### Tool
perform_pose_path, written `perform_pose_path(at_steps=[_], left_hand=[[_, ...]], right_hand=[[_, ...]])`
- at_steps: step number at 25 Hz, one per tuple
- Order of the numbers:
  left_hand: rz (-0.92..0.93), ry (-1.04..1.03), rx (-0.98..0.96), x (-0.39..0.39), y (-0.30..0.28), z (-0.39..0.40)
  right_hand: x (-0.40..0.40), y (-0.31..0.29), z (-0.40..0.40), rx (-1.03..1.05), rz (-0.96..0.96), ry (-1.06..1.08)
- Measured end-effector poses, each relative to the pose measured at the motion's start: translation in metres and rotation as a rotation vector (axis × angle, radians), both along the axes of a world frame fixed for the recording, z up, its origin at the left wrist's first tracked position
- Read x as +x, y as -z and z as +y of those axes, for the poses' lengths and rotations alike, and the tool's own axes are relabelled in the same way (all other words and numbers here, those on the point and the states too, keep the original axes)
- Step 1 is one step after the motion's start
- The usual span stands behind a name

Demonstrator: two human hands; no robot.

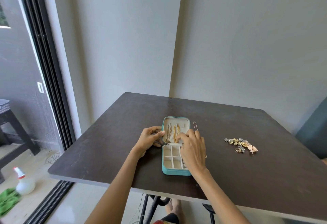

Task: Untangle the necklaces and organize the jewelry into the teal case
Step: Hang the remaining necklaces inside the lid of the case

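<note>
Teal case [176, 172] lies open flat on the dark table [106, 144], lid half away from me, tray of little compartments nearer. Only the head view to go on, so here's what I get from it.

Two chains already hang in the lid: a darker one [169, 133] on the left and a gold one [176, 133] beside it, both running lengthwise, away-to-near. My left hand [150, 137] braces the lid's left edge, thumb on the rim, fingers curled loosely behind. My right hand [192, 145] sits over the hinge area with fingertips bunched down at the lower end of the gold chain. Pinching it or just pressing it flat? Can't tell, the tips blur together.

What matters next, I reckon: the thin chain [195, 126] just right of the lid, laid parallel to the hung ones, beside my right knuckles. Right hand's clearly nearer. The earring pile [241, 145] sits well off to the right, also that hand's side.
</note>
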State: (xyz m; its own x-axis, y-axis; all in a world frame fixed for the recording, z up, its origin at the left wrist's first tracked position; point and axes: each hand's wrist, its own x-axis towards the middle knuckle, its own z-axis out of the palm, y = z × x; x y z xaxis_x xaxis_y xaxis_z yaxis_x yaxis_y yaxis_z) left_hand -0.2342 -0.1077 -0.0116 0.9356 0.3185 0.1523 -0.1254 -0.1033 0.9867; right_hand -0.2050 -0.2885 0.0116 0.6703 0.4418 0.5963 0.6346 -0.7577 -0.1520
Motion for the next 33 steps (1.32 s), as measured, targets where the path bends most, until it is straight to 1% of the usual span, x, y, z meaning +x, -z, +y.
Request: perform_pose_path(at_steps=[3, 6, 7, 8, 10, 11, 12, 14, 19, 22, 25, 29, 33], left_hand=[[-0.001, -0.002, 0.006, 0.0, 0.002, 0.001], [0.021, -0.025, 0.023, 0.003, 0.002, 0.001], [0.037, -0.05, 0.03, 0.004, 0.003, 0.0], [0.052, -0.081, 0.04, 0.004, 0.003, -0.002], [0.079, -0.142, 0.053, 0.006, 0.001, -0.004], [0.096, -0.163, 0.051, 0.007, 0.0, -0.005], [0.115, -0.174, 0.05, 0.007, -0.002, -0.005], [0.158, -0.171, 0.046, 0.006, -0.006, -0.005], [0.251, -0.18, -0.021, -0.004, -0.015, -0.006], [0.276, -0.25, -0.037, -0.009, -0.017, -0.004], [0.302, -0.314, 0.002, -0.013, -0.02, 0.0], [0.39, -0.278, 0.119, -0.013, -0.027, 0.0], [0.463, -0.273, 0.208, -0.007, -0.034, 0.001]], right_hand=[[0.001, 0.0, 0.001, -0.033, 0.016, -0.006], [0.001, 0.001, 0.001, 0.093, 0.014, -0.017], [0.002, 0.002, 0.0, 0.164, 0.069, -0.009], [0.004, 0.003, -0.002, 0.253, 0.165, 0.001], [0.008, 0.008, -0.006, 0.444, 0.427, 0.021], [0.009, 0.009, -0.007, 0.499, 0.552, 0.027], [0.01, 0.008, -0.008, 0.522, 0.635, 0.025], [0.011, 0.004, -0.006, 0.525, 0.676, 0.01], [0.014, -0.009, -0.005, 0.408, 0.669, 0.015], [0.009, -0.011, 0.005, 0.374, 0.683, -0.008], [0.005, -0.013, 0.011, 0.372, 0.732, -0.035], [0.01, -0.013, 0.008, 0.395, 0.813, -0.045], [0.019, -0.011, 0.006, 0.391, 0.844, -0.058]])
